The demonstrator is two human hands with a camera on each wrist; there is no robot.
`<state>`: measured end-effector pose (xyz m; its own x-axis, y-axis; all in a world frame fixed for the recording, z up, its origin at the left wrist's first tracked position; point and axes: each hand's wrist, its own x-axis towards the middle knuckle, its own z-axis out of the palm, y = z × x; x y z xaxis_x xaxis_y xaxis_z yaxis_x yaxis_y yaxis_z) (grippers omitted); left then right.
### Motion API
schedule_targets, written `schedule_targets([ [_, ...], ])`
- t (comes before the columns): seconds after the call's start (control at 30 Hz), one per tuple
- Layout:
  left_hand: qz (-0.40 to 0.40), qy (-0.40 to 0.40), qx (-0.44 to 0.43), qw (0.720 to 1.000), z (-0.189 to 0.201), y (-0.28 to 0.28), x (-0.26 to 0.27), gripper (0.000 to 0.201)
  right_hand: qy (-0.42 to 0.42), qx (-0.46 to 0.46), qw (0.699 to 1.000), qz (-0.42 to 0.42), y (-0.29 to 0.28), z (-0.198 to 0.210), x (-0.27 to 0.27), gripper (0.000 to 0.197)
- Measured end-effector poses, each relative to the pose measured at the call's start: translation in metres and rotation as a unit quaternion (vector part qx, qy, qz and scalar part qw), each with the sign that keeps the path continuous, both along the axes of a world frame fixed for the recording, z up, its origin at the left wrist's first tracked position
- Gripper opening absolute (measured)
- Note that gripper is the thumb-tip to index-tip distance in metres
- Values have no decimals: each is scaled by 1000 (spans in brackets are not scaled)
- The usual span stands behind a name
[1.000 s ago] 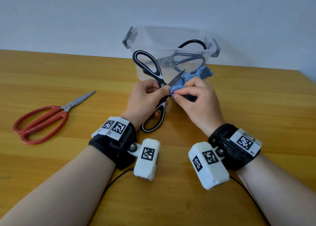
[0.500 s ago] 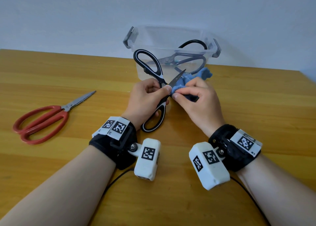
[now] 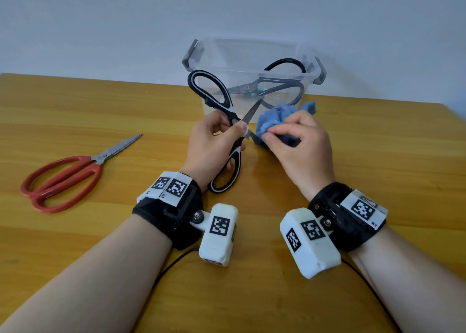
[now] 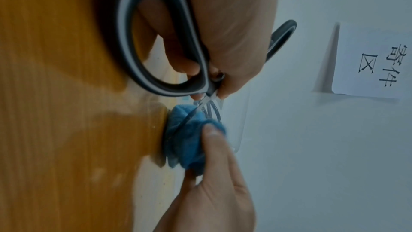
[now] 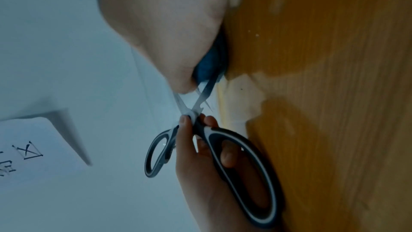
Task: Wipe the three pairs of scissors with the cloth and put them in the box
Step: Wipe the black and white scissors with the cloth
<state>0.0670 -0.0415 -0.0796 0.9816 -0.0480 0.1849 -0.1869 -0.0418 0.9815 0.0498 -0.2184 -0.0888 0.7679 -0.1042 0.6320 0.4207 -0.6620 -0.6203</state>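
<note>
My left hand (image 3: 222, 141) grips the black-and-white scissors (image 3: 214, 93) near the pivot, blades spread apart, lower handle loop by the table. My right hand (image 3: 290, 136) pinches a bunched blue cloth (image 3: 272, 119) around the lower blade. In the left wrist view the blue cloth (image 4: 189, 138) wraps that blade beside the scissors' handle (image 4: 156, 41). The right wrist view shows the crossed blades of the scissors (image 5: 234, 147) at my fingertips. Red-handled scissors (image 3: 63, 176) lie shut on the table at left. A clear plastic box (image 3: 252, 55) at the back holds black-handled scissors (image 3: 274, 85).
The wooden table (image 3: 378, 156) ends at a pale wall behind the box. Grey latches (image 3: 190, 55) flank the box. A white paper sign (image 4: 374, 63) with printed characters hangs on the wall.
My right hand has slid the cloth outward to the right along the blade, away from the pivot. The left hand and scissors have stayed almost still.
</note>
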Motion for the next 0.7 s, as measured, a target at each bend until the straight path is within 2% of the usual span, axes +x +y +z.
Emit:
schedule_targets([
  [0.1,-29,-8,8,1000,2,0,-1,24,11,-49,998,31,4,1,-2,6],
  [0.2,-42,-8,9,999,4,0,-2,24,54,-42,997,42,4,1,-2,4],
  [0.33,-21,1,-8,1000,5,0,-4,26,85,-27,996,28,1,0,0,7],
  [0.47,10,0,-20,1000,4,0,-4,22,117,-66,991,-7,0,-2,1,10],
  [0.6,33,-7,-13,999,5,-1,-5,24,90,-30,995,-41,-3,-6,2,17],
  [0.7,34,2,-16,999,5,-1,-4,21,22,0,999,-38,-6,-4,2,11],
])
